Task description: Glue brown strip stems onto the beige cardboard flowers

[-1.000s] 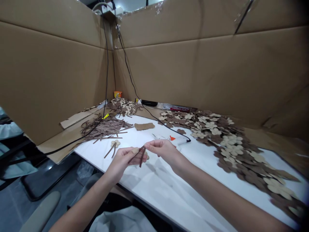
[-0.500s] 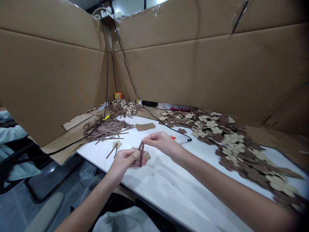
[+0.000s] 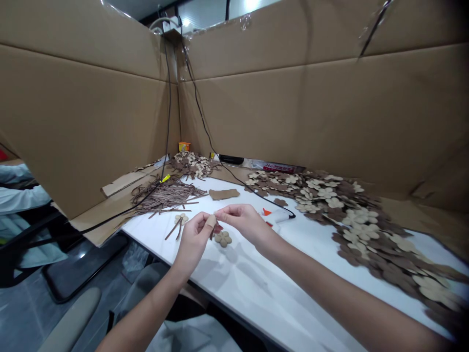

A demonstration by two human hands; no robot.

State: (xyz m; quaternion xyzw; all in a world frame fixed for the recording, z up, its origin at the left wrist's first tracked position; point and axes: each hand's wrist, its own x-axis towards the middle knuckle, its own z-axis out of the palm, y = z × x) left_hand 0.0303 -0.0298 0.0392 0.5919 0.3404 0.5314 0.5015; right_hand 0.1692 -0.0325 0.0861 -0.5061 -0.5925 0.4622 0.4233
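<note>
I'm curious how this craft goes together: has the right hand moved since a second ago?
Yes. The right hand has come closer to the left hand, their fingertips now meeting at the brown strip above the tan flower on the table.

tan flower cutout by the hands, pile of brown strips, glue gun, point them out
tan flower cutout [image 3: 223, 238], head view, its centre
pile of brown strips [image 3: 165, 194], head view, middle of heap
glue gun [image 3: 279, 216], head view, white body

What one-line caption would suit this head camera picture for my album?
Left hand and right hand pinch a brown strip above a tan felt flower on the white table.
</note>
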